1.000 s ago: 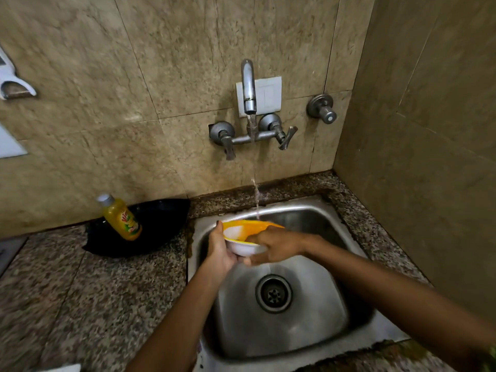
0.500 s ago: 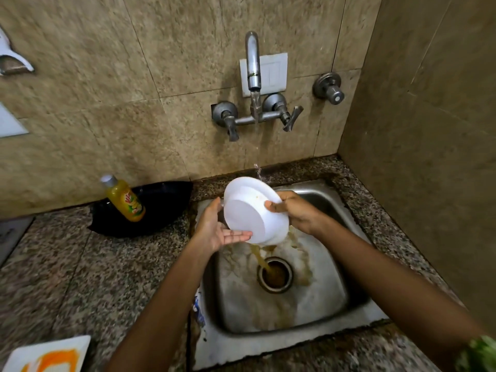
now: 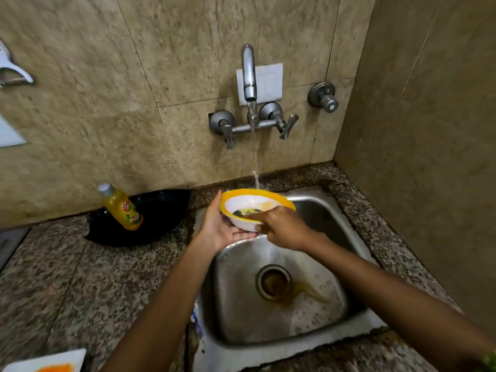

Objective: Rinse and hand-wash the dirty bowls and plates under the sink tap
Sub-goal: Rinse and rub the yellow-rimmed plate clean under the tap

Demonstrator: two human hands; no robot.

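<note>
Yellow-rimmed bowl (image 3: 253, 208): centre of the frame, over the steel sink (image 3: 316, 304), under the tap (image 3: 249, 73) stream (thin)
Left hand (image 3: 218, 228): fingers flat beneath the bowl, thumb up along its left rim, cradling it
Right hand (image 3: 281, 228): fingers curled over the near rim, reaching inside
Lower left: plate (image 3: 45, 362), orange-smeared
Left of sink: soap bottle (image 3: 120, 208) in a black pan (image 3: 158, 213)

Brushed steel sink (image 3: 308, 342), speckled granite counter (image 3: 67, 285)

Open sink basin (image 3: 316, 312) below the hands, tap (image 3: 249, 73) overhead, bottle (image 3: 122, 208) and black pan (image 3: 158, 213) crowding left counter.
</note>
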